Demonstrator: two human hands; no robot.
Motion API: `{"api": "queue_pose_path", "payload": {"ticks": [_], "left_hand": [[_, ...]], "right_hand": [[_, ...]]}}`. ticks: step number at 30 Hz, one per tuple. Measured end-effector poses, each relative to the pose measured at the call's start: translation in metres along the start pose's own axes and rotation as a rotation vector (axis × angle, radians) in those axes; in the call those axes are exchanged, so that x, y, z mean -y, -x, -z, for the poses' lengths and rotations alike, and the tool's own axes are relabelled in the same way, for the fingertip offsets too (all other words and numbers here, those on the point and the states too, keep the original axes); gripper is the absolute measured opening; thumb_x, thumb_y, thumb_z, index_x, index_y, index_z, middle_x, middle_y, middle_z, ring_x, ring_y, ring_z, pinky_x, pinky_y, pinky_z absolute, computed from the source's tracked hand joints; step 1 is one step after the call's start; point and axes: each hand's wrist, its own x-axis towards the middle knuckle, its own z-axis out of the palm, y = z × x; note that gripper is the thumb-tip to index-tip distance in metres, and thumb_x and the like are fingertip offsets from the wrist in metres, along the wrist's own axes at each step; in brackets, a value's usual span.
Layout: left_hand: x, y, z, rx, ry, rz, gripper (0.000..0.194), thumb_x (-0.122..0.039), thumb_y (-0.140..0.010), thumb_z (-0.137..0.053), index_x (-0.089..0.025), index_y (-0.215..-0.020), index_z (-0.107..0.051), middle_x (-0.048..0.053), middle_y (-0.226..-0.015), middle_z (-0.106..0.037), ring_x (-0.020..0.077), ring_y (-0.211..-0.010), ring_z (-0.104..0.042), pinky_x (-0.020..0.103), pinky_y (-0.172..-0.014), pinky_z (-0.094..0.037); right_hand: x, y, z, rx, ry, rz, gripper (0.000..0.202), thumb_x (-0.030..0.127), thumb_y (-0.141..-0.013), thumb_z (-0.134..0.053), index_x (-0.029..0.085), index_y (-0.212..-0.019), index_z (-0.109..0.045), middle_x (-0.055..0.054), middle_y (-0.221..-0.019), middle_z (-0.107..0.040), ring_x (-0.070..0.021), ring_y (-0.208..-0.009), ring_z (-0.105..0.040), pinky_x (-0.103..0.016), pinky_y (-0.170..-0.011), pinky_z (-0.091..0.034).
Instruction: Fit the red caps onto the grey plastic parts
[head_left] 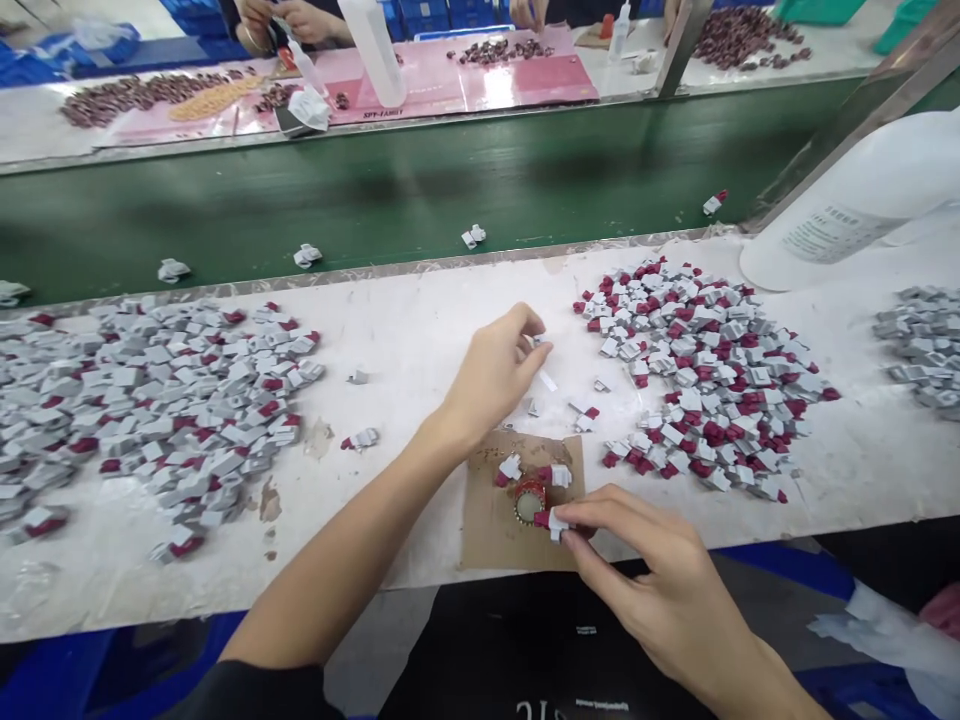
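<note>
Apparently the work is midway. Beyond the counter's (405,320) far edge, a green belt (420,180) bears scattered parts. The left pile (202,375) and right pile (697,370) look largely joined, grey with maroon; the grey pile (926,345) at the right edge seems unjoined. A bottle (832,210) stands by the far edge, blocking reach there. The left hand's (499,365) grip is narrow, its contents unclear; the right hand (652,550) pinches a part (556,524) beside the cap (530,503), on cardboard (484,535) near the front edge.
</note>
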Motion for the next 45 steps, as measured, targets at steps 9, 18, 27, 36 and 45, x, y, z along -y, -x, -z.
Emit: {"api": "queue_pose_path", "payload": {"ticks": [9,18,27,36,45], "left_hand": [[0.034,0.074,0.039,-0.202,-0.127,0.177,0.006,-0.021,-0.102,-0.072,-0.022,-0.108,-0.074,0.006,-0.101,-0.079,0.0213,-0.086,-0.071,0.04,-0.085,-0.061],[0.038,0.09,0.043,-0.106,-0.088,0.109,0.029,-0.01,-0.1,-0.063,-0.02,-0.125,-0.075,0.008,-0.115,-0.077,0.0209,-0.096,-0.072,0.038,-0.092,-0.062],[0.043,0.098,0.049,-0.098,-0.134,0.092,0.017,-0.017,-0.101,-0.075,-0.025,-0.116,-0.078,0.004,-0.1,-0.072,0.0197,-0.084,-0.067,0.035,-0.081,-0.061],[0.037,0.107,0.053,-0.078,-0.04,0.108,0.006,-0.022,-0.1,-0.077,-0.023,-0.106,-0.076,0.008,-0.111,-0.078,0.0217,-0.095,-0.074,0.038,-0.089,-0.065],[0.026,0.107,0.045,-0.079,0.498,0.291,0.028,-0.034,-0.086,-0.099,-0.024,-0.097,-0.075,0.002,-0.078,-0.079,0.0187,-0.071,-0.076,0.034,-0.068,-0.067]], "right_hand": [[-0.007,0.004,-0.007,-0.018,0.086,-0.002,0.019,0.014,-0.108,-0.071,0.028,-0.117,-0.08,-0.002,-0.109,-0.088,-0.0216,-0.099,-0.087,-0.029,-0.083,-0.071],[-0.005,0.001,-0.01,-0.026,0.145,0.003,0.017,0.014,-0.107,-0.072,0.027,-0.113,-0.081,-0.004,-0.107,-0.088,-0.0225,-0.098,-0.088,-0.031,-0.083,-0.072],[0.003,-0.001,-0.009,0.001,0.188,0.019,0.018,0.011,-0.107,-0.069,0.026,-0.112,-0.079,-0.006,-0.105,-0.086,-0.0239,-0.092,-0.086,-0.034,-0.077,-0.072],[0.004,-0.002,-0.009,0.033,0.166,0.013,0.019,0.011,-0.108,-0.068,0.025,-0.112,-0.079,-0.006,-0.101,-0.083,-0.0226,-0.087,-0.083,-0.035,-0.075,-0.069],[0.007,-0.004,-0.009,0.038,0.157,-0.01,0.018,0.011,-0.109,-0.065,0.024,-0.108,-0.077,-0.005,-0.092,-0.077,-0.0218,-0.077,-0.076,-0.034,-0.064,-0.061]]}}
